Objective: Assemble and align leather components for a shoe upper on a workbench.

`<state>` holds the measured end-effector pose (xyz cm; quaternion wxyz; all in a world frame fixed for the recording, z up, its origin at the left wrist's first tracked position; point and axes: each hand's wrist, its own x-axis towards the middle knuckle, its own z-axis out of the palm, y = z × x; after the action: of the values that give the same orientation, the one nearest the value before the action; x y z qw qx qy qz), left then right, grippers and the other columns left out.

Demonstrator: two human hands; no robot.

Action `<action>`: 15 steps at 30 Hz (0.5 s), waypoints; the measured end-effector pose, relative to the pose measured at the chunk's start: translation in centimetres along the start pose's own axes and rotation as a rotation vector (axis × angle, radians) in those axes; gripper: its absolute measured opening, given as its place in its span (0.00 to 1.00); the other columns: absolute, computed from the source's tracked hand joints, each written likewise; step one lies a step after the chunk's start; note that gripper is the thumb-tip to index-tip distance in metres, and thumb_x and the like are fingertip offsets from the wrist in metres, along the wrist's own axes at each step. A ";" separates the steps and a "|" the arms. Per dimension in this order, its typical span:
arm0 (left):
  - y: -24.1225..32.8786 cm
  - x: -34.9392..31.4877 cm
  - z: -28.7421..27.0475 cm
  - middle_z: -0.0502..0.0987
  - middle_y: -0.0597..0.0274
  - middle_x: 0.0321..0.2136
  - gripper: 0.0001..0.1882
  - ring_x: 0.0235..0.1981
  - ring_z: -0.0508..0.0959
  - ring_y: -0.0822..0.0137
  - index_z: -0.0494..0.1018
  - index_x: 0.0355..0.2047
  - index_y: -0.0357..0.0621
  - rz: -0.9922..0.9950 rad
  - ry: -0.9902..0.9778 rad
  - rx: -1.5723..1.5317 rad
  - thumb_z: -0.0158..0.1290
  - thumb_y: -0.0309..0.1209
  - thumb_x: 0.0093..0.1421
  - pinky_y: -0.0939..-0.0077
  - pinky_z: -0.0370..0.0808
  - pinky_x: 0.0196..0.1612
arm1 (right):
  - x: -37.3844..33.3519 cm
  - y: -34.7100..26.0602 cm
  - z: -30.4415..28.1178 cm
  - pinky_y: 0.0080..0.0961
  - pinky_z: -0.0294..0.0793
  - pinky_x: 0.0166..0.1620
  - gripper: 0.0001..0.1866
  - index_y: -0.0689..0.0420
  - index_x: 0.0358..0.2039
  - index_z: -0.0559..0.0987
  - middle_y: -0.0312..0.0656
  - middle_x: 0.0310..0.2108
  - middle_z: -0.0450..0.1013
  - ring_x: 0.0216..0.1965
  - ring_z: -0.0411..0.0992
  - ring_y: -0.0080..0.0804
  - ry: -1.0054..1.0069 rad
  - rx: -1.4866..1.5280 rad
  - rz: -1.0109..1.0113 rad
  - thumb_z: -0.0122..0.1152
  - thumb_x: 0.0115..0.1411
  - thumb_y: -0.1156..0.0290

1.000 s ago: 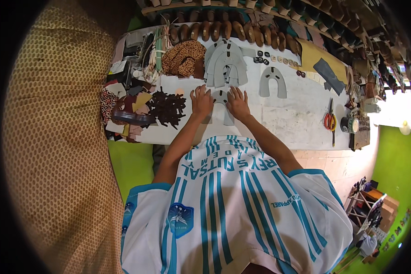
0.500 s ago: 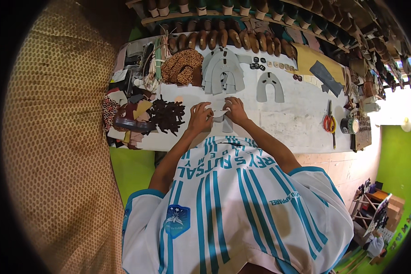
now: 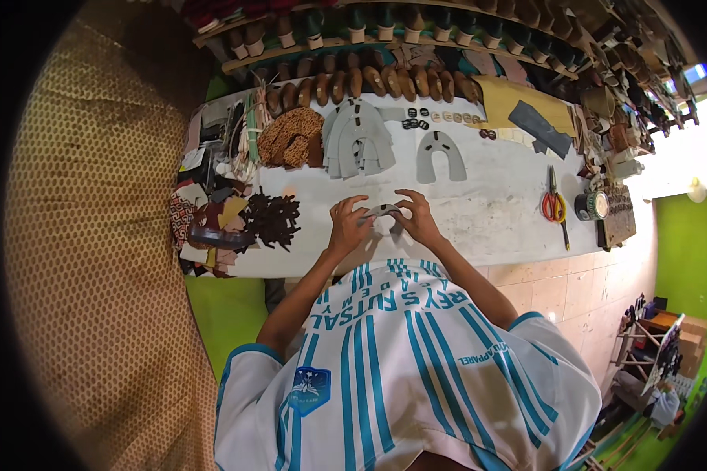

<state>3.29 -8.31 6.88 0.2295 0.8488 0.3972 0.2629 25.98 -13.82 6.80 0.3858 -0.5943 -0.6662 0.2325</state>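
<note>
Between my hands, just above the white tabletop, is a grey U-shaped shoe-upper piece (image 3: 383, 209) with a small dark mark at the top of its curve. My left hand (image 3: 349, 224) pinches one side of it, and my right hand (image 3: 419, 220) pinches the other with the index finger raised. Beyond it lies a stack of similar grey U-shaped pieces (image 3: 346, 149), and to the right a single grey U-shaped piece (image 3: 426, 162) lies flat with dark slots. Left of my left hand sits a pile of dark brown strips (image 3: 272, 220).
Leopard-print material (image 3: 279, 144) and leather scraps (image 3: 232, 212) cover the left side. Small buckles (image 3: 416, 119) sit behind. Scissors (image 3: 554, 206) and a tin (image 3: 591, 206) are at the right, near a yellow sheet (image 3: 499, 94). Shoe lasts (image 3: 353, 81) line the back.
The grey piece has been lifted and tilted so its curve now shows between my hands. My right hand has shifted slightly, its index finger now extended. The whole view has shifted a little.
</note>
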 end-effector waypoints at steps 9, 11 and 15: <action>6.6 3.7 5.1 0.76 0.68 0.53 0.12 0.58 0.70 0.62 0.83 0.32 0.45 0.005 -0.099 -0.132 0.63 0.40 0.59 0.55 0.56 0.63 | -4.1 2.0 -9.9 0.44 0.63 0.61 0.09 0.58 0.35 0.84 0.43 0.55 0.73 0.59 0.66 0.47 0.044 -0.211 0.062 0.68 0.58 0.67; 7.3 4.6 6.3 0.76 0.68 0.53 0.12 0.58 0.70 0.63 0.83 0.32 0.46 0.014 -0.130 -0.137 0.63 0.41 0.59 0.55 0.55 0.63 | -4.2 3.2 -11.4 0.44 0.62 0.61 0.08 0.58 0.35 0.84 0.43 0.55 0.73 0.59 0.66 0.46 0.051 -0.215 0.081 0.68 0.59 0.67; 7.9 7.0 8.5 0.76 0.69 0.53 0.10 0.58 0.70 0.64 0.83 0.33 0.47 0.033 -0.143 -0.133 0.61 0.40 0.61 0.55 0.56 0.63 | -3.2 5.8 -13.7 0.44 0.62 0.61 0.08 0.58 0.35 0.84 0.43 0.56 0.73 0.60 0.66 0.46 0.049 -0.251 0.117 0.67 0.59 0.67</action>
<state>16.86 -8.84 7.00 0.3085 0.8547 0.3475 0.2313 40.34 -17.91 9.76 0.3103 -0.6814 -0.6446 0.1547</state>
